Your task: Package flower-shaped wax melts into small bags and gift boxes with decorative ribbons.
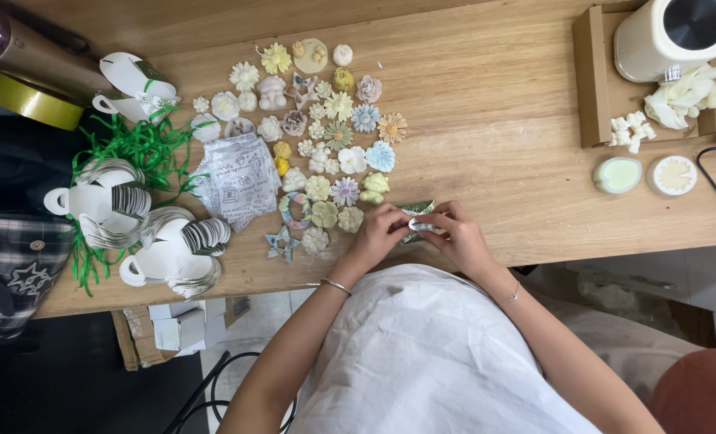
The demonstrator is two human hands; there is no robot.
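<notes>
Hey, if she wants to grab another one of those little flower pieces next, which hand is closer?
Probably the left hand: it sits beside the flower pieces, nearest the cream ones. The right hand lies farther away and pinches the small green packet.

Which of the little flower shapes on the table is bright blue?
The blue fan-shaped flower piece at the right edge of the cluster, below the orange daisy piece. Its neighbours are mostly cream, yellow or pale green.

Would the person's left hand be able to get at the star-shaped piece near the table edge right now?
Probably yes, once freed: the left hand is pinching a small green packet with the right hand; the star piece lies close by, uncovered.
</notes>
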